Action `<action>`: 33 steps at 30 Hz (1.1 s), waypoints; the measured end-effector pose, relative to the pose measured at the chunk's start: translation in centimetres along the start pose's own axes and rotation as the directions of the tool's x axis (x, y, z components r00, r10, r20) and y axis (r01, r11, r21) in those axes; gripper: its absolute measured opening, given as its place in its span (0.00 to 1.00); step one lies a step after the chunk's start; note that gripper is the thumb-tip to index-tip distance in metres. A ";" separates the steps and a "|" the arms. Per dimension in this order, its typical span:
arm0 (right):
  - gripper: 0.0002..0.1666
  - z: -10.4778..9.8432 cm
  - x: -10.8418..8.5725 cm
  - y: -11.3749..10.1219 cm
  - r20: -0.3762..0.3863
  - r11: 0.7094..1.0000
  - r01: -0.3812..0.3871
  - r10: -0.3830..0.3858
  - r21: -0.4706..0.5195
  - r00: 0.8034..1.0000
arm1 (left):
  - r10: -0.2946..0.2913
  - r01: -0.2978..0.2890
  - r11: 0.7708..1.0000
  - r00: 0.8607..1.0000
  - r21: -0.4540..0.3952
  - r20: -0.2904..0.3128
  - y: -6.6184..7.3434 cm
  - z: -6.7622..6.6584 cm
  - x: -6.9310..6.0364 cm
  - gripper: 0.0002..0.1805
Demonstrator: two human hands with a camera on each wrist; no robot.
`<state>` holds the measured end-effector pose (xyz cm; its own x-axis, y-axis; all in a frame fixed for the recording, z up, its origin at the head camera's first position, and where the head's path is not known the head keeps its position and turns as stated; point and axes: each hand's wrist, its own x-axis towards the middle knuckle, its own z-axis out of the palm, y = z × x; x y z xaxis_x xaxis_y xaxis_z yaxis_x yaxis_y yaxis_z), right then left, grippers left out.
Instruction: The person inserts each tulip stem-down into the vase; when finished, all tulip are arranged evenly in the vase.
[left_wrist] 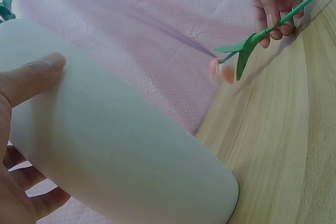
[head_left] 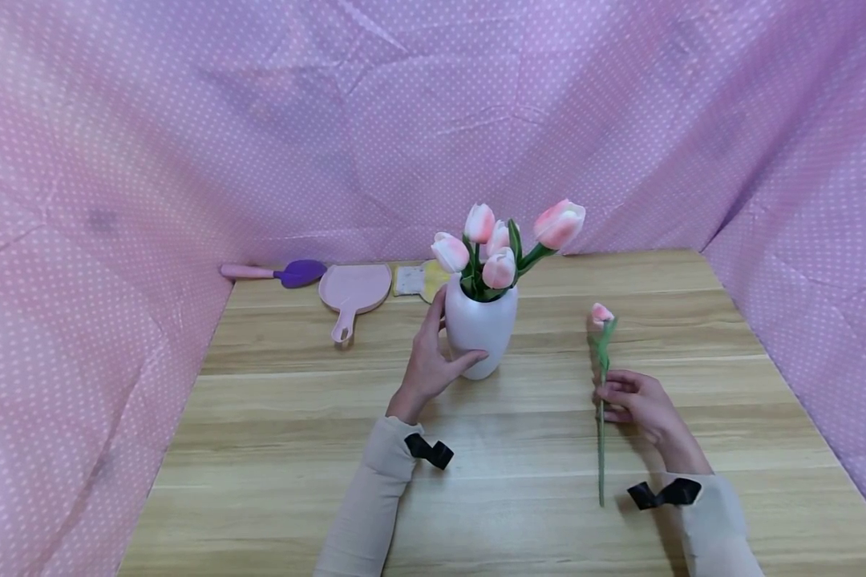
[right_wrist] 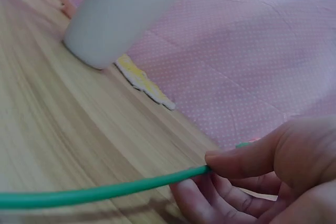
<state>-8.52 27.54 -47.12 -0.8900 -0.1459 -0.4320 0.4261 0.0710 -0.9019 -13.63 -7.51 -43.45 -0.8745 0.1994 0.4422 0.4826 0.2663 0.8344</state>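
A white vase (head_left: 480, 328) holding several pink-and-white tulips (head_left: 499, 268) stands near the middle of the table. My left hand (head_left: 433, 361) grips its left side, thumb across the front and fingers behind, as the left wrist view also shows with the thumb on the smooth vase wall (left_wrist: 121, 129). To the right, my right hand (head_left: 641, 405) pinches the green stem of a single tulip (head_left: 602, 353) between thumb and fingers. That flower's head points away from me, toward the back. In the right wrist view the stem (right_wrist: 105, 191) runs left from the fingertips.
Along the table's back left lie a purple spade with a pink handle (head_left: 301, 273), a pink dustpan-shaped piece (head_left: 356, 288) and a flat yellow-and-white item (head_left: 413, 280), partly hidden by the vase. Pink dotted cloth (head_left: 433, 120) hangs around the wooden table (head_left: 296, 465).
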 end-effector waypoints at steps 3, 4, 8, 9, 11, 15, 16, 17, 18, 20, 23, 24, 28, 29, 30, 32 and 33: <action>0.14 -0.3 -0.1 0.1 0.025 0.992 0.013 -0.016 0.127 1.000 | -0.010 0.010 1.000 1.000 0.002 0.002 0.0 0.0 0.0 0.60; 0.12 -0.3 -0.2 0.2 0.033 0.986 0.017 -0.022 0.168 0.999 | -0.013 0.013 1.000 1.000 0.003 0.003 0.0 0.0 0.0 0.60; 0.13 -0.6 -0.3 0.7 0.070 0.945 0.048 -0.075 0.322 0.995 | -0.017 0.017 1.000 1.000 0.002 0.004 0.1 0.0 0.0 0.60; 0.14 -0.6 -0.3 0.9 0.082 0.931 0.056 -0.092 0.360 0.992 | -0.016 0.016 1.000 1.000 0.001 0.004 0.1 0.0 0.0 0.60; 0.15 -0.7 -0.3 1.1 0.099 0.901 0.074 -0.129 0.428 0.987 | -0.016 0.016 1.000 1.000 -0.001 0.004 0.2 0.0 0.0 0.60; 0.16 -0.7 -0.3 1.5 0.119 0.846 0.099 -0.187 0.524 0.975 | -0.017 0.017 1.000 1.000 -0.003 0.006 0.2 0.0 0.1 0.59; 0.16 -0.7 -0.3 1.6 0.116 0.833 0.102 -0.196 0.544 0.974 | -0.017 0.017 1.000 1.000 -0.002 0.006 0.3 0.0 0.1 0.59; 0.16 -0.6 -0.2 1.6 0.112 0.823 0.107 -0.202 0.558 0.973 | -0.017 0.017 1.000 1.000 -0.001 0.007 0.3 0.0 0.1 0.59; 0.16 -0.6 -0.2 1.7 0.105 0.811 0.111 -0.207 0.574 0.973 | -0.017 0.017 1.000 1.000 -0.001 0.007 0.3 0.0 0.1 0.59; 0.15 -0.4 -0.2 1.7 0.081 0.792 0.119 -0.207 0.599 0.975 | -0.017 0.017 1.000 1.000 -0.001 0.006 0.3 0.0 0.1 0.59; 0.13 -0.1 -0.2 1.7 0.036 0.766 0.121 -0.184 0.631 0.982 | -0.017 0.017 1.000 1.000 0.000 0.006 0.2 0.0 0.1 0.59; 0.12 0.0 -0.3 1.7 0.023 0.758 0.120 -0.176 0.641 0.984 | -0.016 0.016 1.000 1.000 0.000 0.006 0.2 0.0 0.1 0.59; 0.10 0.4 -0.3 1.7 -0.027 0.728 0.127 -0.148 0.673 0.989 | -0.016 0.016 1.000 1.000 -0.001 0.007 0.2 0.0 0.1 0.58; 0.11 0.5 -0.3 1.7 -0.038 0.720 0.133 -0.146 0.681 0.989 | -0.015 0.015 1.000 1.000 -0.002 0.007 0.2 0.0 0.0 0.58; 0.11 0.6 -0.2 1.7 -0.053 0.707 0.140 -0.144 0.693 0.988 | -0.016 0.016 1.000 1.000 -0.003 0.007 0.2 0.0 0.1 0.59; 0.10 0.9 -0.2 1.7 -0.088 0.683 0.161 -0.141 0.712 0.986 | -0.019 0.019 1.000 1.000 -0.005 0.010 0.2 -0.1 0.1 0.58; 0.10 1.0 -0.1 1.6 -0.107 0.672 0.173 -0.138 0.720 0.985 | -0.020 0.020 1.000 1.000 -0.005 0.010 0.2 -0.1 0.1 0.58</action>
<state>-7.54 26.65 -48.54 -0.9525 -0.0477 -0.3006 0.2495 -0.6884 -0.6811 -13.61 -7.51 -43.26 -0.8835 0.2035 0.4219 0.4646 0.2654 0.8448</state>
